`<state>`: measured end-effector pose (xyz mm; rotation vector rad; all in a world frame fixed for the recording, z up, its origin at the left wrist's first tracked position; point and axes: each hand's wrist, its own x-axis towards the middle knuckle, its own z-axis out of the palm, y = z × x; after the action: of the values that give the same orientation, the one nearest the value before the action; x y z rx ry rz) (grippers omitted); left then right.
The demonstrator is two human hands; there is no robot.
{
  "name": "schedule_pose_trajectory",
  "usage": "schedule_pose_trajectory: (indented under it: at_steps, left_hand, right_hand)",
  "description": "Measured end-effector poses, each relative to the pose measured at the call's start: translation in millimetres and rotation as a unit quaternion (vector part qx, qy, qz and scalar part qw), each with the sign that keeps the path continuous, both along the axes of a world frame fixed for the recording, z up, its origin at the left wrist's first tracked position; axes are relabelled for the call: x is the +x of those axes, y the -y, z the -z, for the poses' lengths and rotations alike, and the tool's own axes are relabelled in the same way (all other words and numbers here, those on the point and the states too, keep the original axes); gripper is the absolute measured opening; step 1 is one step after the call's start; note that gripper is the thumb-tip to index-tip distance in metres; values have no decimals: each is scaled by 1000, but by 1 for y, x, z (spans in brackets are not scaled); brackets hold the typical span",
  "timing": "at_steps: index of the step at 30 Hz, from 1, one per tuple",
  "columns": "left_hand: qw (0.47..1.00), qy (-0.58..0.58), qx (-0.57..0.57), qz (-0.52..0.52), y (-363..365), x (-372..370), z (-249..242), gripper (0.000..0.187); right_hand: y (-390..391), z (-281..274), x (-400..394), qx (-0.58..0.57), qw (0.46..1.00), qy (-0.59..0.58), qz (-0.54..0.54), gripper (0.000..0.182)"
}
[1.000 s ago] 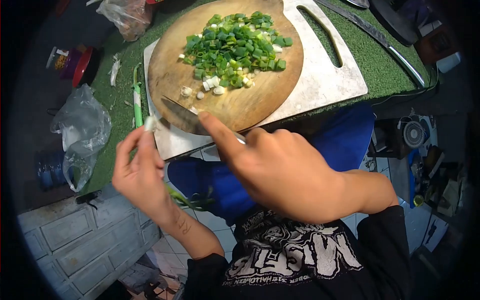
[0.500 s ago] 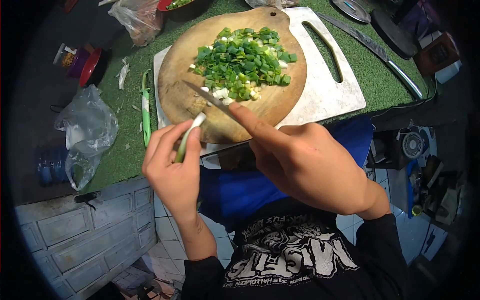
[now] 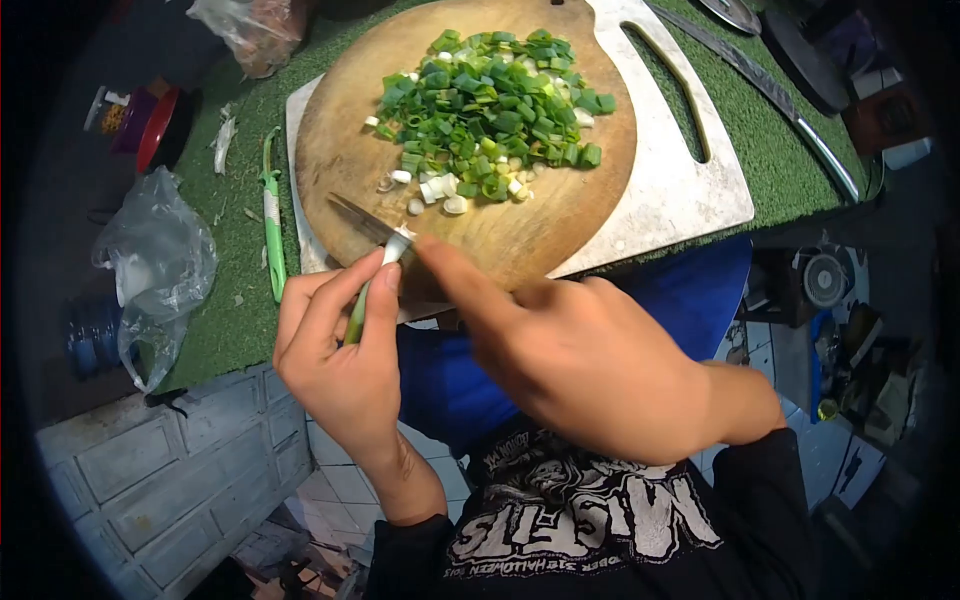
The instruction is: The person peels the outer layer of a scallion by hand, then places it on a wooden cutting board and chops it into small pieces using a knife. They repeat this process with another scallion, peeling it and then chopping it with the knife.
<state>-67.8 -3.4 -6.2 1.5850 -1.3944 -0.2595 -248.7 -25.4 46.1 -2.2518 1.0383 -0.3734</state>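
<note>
My left hand pinches a spring onion between thumb and fingers, its white end pointing up toward the board. A knife is in my right hand, with the index finger stretched along the blade's back. The blade meets the white end of the spring onion; the knife's handle is hidden in my fist. Beyond both hands lies a round wooden chopping board, bearing a heap of chopped spring onion. Several white pieces are scattered at the heap's near edge.
Under the wooden board is a white cutting board. A green peeler-like tool lies left of it, near a clear plastic bag. A long knife rests on the green mat at right. A red bowl stands far left.
The knife has moved left and down onto the white end of the spring onion. My right hand has shifted the same way. The view has tilted slightly, so the board appears higher.
</note>
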Motion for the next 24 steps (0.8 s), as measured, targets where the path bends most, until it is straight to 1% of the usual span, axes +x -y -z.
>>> schedule_pose_trajectory:
  at_steps: [1,2,4,5,6,7,8,9,10,12,16,19,22,24]
  left_hand:
    - [1000,17,0,-11,0,-1,0,18]
    - [999,34,-4,-27,-1,-2,-1,18]
    - [999,26,-6,-29,-2,-2,-1,19]
    - [999,23,-3,-24,-2,-1,0,18]
    - [1000,21,1,-20,-3,0,0,18]
    - [1000,22,1,-20,-3,0,0,18]
    - [1000,-7,5,-8,-3,-1,0,18]
    - [999,-35,7,4,-3,-1,-1,19]
    - [999,-34,4,2,-2,1,-2,19]
    - [997,-60,18,44,-3,5,-2,19]
    - [997,-52,18,52,-4,5,-3,18]
    - [997,-63,33,45,-3,5,-3,19]
    - [994,-94,8,56,1,5,0,19]
    - [992,-115,13,55,0,7,2,19]
  right_hand:
    - [2,-3,5,-28,999,-38,4,66]
    - [0,-3,4,-29,999,-35,7,66]
    - [-4,-1,3,-59,997,-38,10,62]
    - [-9,0,-3,-41,999,-25,19,68]
    - [-12,1,-11,-43,999,-24,20,68]
    - [-16,2,-20,-19,1000,-19,12,72]
    - [-20,3,-27,6,1000,-15,4,76]
    - [-21,0,-32,-2,999,-35,4,72]
    - [-21,1,-32,-5,999,-34,2,72]
    - [-19,5,-33,-6,1000,-2,4,71]
    - [-11,3,-26,-27,999,-30,15,68]
    - [-4,2,-26,-16,1000,-15,2,66]
    - [-3,6,-27,-36,999,-17,-6,66]
    - [-5,9,-26,-44,999,15,3,68]
